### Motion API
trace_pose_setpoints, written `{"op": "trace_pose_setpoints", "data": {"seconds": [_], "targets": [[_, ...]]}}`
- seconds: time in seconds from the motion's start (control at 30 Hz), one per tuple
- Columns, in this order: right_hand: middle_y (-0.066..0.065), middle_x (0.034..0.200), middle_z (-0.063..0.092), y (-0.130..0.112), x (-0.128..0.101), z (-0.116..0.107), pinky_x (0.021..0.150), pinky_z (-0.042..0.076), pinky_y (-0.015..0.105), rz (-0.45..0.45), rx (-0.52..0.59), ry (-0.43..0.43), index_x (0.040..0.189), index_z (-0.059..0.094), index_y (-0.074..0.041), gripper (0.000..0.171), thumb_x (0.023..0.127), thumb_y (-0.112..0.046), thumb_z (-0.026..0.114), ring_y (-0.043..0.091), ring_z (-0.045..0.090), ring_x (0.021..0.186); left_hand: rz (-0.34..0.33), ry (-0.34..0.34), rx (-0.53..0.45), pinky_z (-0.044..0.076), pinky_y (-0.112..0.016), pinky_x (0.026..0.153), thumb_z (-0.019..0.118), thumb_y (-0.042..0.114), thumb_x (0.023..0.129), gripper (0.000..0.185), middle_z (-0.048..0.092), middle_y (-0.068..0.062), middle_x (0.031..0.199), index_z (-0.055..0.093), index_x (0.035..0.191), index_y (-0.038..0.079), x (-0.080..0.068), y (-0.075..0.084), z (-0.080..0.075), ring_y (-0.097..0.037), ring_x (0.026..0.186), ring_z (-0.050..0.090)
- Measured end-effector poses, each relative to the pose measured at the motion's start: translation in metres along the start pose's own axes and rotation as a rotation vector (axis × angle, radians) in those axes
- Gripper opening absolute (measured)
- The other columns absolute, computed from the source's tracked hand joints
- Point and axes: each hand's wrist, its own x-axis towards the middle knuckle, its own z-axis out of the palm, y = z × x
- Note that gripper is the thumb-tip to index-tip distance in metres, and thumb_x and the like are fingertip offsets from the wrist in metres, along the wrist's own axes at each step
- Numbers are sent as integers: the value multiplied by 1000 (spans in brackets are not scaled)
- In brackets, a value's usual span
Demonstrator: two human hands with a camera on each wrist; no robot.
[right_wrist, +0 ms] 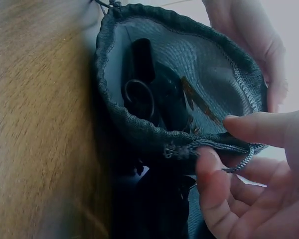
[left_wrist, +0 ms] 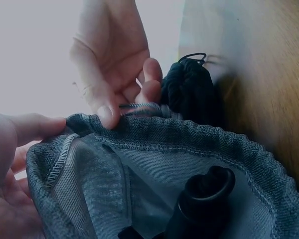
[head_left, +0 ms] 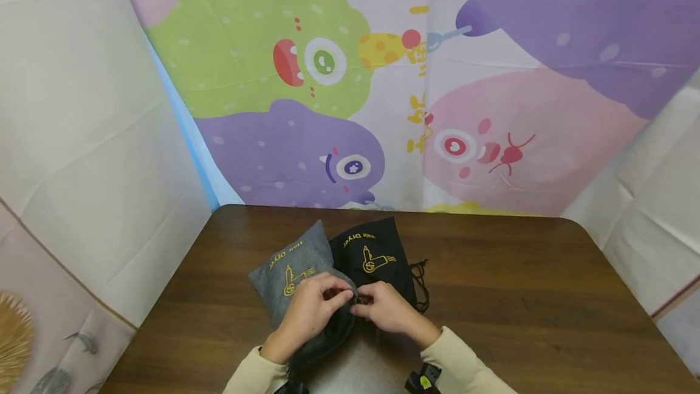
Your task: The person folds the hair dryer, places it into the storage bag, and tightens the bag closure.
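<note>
Grey pouch [right_wrist: 179, 74] mouth: wrist views alone reveal black dryer [right_wrist: 154, 94].

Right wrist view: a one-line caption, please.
Right hand pinches the rim of an open grey drawstring bag holding a black object.

Mouth of grey pouch [right_wrist: 189, 64] held wide, but partly filled by black dryer [right_wrist: 157, 94] inside. Blocked on one side by black pouch [head_left: 377, 257] touching the grey one, cord [head_left: 420, 284] trailing beside it. Bare table [head_left: 547, 321] to right and left.
</note>
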Motion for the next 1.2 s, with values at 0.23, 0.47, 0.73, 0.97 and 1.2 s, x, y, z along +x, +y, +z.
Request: {"op": "trace_pose_setpoints", "data": {"seconds": [0.23,0.47,0.73,0.97,1.2], "targets": [[-4,69,58,1,1,1,59,38,20,-72,-36,62,68,68,-9,26,89,-24,70,0,44,64,-30,-3,-20,46,-19,64,76,19,84,6,66,10,78,75,83,13,-1,-2,-2,0,69,54],[7,70,68,2,1,-3,58,41,20,-58,15,60,70,71,-11,29,94,-26,63,1,49,61,-65,-8,-20,47,-20,63,75,17,84,5,67,7,78,74,83,13,-1,-1,-3,-1,68,56],[6,70,69,1,-2,-10,60,44,21,-28,92,42,71,71,-7,31,95,-25,62,6,54,65,-92,-27,-19,46,-19,62,77,13,81,5,66,7,73,72,83,14,-2,-4,-3,1,65,53],[7,71,71,3,-1,-18,63,45,22,3,132,82,70,71,-6,32,95,-25,62,7,56,68,-104,-103,-19,46,-19,62,75,14,83,3,66,6,73,73,86,13,-7,-15,-6,3,64,53],[15,71,70,5,-2,-20,67,47,23,45,207,118,69,69,0,34,95,-20,61,10,58,70,-96,-244,6,43,-18,61,74,20,84,7,63,8,69,70,80,15,-17,-33,-15,6,63,49]]}}
